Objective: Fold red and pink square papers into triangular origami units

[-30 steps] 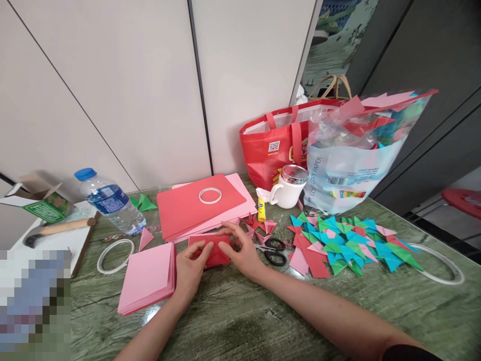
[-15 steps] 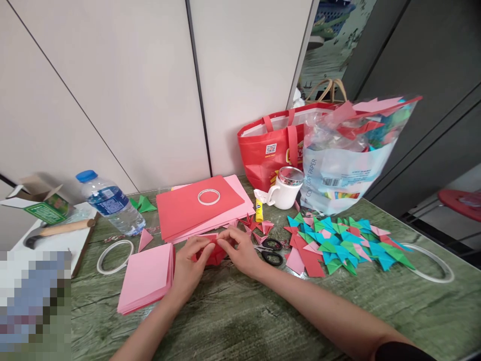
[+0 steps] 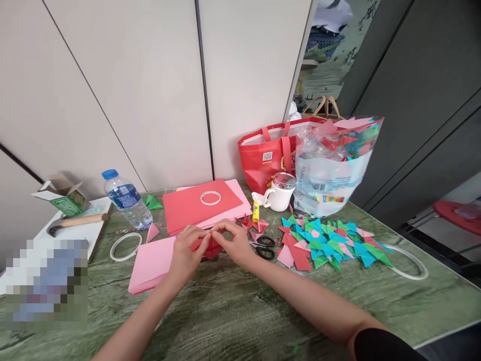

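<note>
Both hands meet over a folded red paper piece point(image 3: 212, 249) near the middle of the table. My left hand point(image 3: 189, 249) pinches its upper edge with thumb and index finger, and my right hand point(image 3: 232, 245) pinches the same edge from the other side, fingertips nearly touching. Much of the paper is hidden behind the fingers. Left of my left hand lies a stack of pink paper squares point(image 3: 152, 263). Black-handled scissors point(image 3: 265, 248) rest just right of my right hand, by small red and pink folded pieces point(image 3: 257, 226). Behind are red sheets point(image 3: 199, 205) with a tape ring point(image 3: 210, 198) on top.
A pile of coloured paper triangles point(image 3: 330, 243) spreads at the right, by a large white ring point(image 3: 408, 265). Behind stand a white mug point(image 3: 280, 195), glue stick point(image 3: 256, 210), red bag point(image 3: 251, 160) and paper-filled plastic bag point(image 3: 323, 185). A water bottle point(image 3: 130, 203) and sickle point(image 3: 80, 220) are left.
My view has shifted, so the table's things sit a little differently in the picture. Both hands keep pinching the red paper, their fingertips slightly closer together.
</note>
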`<state>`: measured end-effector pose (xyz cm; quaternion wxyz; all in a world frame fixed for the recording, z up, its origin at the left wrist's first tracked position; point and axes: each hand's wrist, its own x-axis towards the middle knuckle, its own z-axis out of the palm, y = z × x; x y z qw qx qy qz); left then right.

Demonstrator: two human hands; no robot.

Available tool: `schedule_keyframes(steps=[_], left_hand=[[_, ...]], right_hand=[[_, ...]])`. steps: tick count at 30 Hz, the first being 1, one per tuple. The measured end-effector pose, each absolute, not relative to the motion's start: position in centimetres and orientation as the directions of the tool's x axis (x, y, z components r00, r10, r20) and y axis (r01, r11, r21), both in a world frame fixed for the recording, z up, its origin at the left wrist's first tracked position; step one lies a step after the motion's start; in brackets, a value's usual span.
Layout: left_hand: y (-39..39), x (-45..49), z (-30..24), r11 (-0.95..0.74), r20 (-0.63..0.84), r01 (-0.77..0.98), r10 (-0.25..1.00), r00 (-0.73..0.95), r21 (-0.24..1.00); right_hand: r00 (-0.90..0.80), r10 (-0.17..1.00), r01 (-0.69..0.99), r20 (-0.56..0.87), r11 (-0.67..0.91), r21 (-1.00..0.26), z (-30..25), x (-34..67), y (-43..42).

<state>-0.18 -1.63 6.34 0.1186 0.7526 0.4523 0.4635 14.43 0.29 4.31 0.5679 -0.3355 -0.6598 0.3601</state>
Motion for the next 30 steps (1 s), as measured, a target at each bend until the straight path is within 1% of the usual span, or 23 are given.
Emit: schedule_keyframes(steps=[3, 7, 10, 13, 15, 17, 18, 19, 20, 22, 24, 25, 27, 30], left_hand=[[-2.2, -0.3, 7.1, -0.56, 0.589, 0.586, 0.791, 0.166, 0.585], [-3.5, -0.6, 7.7, -0.504, 0.528, 0.598, 0.835, 0.153, 0.623], [-4.5, -0.9, 7.5, -0.444, 0.513, 0.606, 0.856, 0.067, 0.661], [-5.3, -1.2, 6.8, -0.371, 0.477, 0.576, 0.878, -0.039, 0.729], [-5.7, -1.1, 6.4, -0.313, 0.414, 0.498, 0.905, -0.103, 0.809], [-5.9, -0.7, 6.0, -0.214, 0.256, 0.332, 0.963, -0.088, 0.919], [-5.9, -0.5, 5.9, -0.169, 0.194, 0.247, 0.978, -0.08, 0.954], [-6.0, -0.3, 5.7, -0.149, 0.163, 0.18, 0.984, -0.067, 0.972], [-6.0, -0.1, 5.4, -0.156, 0.164, 0.135, 0.985, -0.054, 0.979], [-6.0, 0.1, 4.8, -0.219, 0.229, 0.114, 0.969, -0.088, 0.969], [-6.0, 0.0, 4.2, -0.274, 0.307, 0.195, 0.937, -0.167, 0.942], [-6.1, -0.1, 3.9, -0.296, 0.344, 0.251, 0.923, -0.172, 0.921], [-6.1, -0.4, 3.3, -0.336, 0.393, 0.314, 0.91, -0.136, 0.888], [-6.1, -0.8, 2.9, -0.399, 0.447, 0.362, 0.893, -0.056, 0.842]], right_hand=[[-0.151, 0.853, 0.063, 0.5, 0.514, -0.856, 5.2, 14.5, -0.3], [-0.159, 0.818, 0.094, 0.552, 0.569, -0.817, 5.9, 14.8, -1.2], [-0.214, 0.768, 0.17, 0.604, 0.638, -0.751, 5.7, 15.0, -1.6], [-0.219, 0.764, 0.217, 0.608, 0.645, -0.733, 5.0, 15.3, -1.9], [-0.207, 0.783, 0.202, 0.587, 0.621, -0.757, 4.3, 15.5, -2.0], [-0.184, 0.807, 0.171, 0.561, 0.588, -0.791, 3.5, 15.6, -2.2], [-0.187, 0.826, 0.138, 0.532, 0.559, -0.818, 3.2, 15.6, -2.3], [-0.192, 0.843, 0.084, 0.502, 0.524, -0.847, 2.9, 15.6, -2.4], [-0.197, 0.848, 0.043, 0.492, 0.508, -0.86, 2.7, 15.5, -2.5], [-0.183, 0.824, 0.035, 0.537, 0.551, -0.834, 2.5, 15.6, -2.7], [-0.171, 0.784, 0.066, 0.597, 0.614, -0.787, 2.3, 15.7, -3.0], [-0.157, 0.763, 0.081, 0.627, 0.642, -0.762, 2.3, 15.8, -3.1], [-0.126, 0.747, 0.091, 0.653, 0.664, -0.742, 2.0, 16.0, -3.2], [-0.1, 0.775, 0.068, 0.624, 0.631, -0.773, 1.5, 16.1, -3.4]])
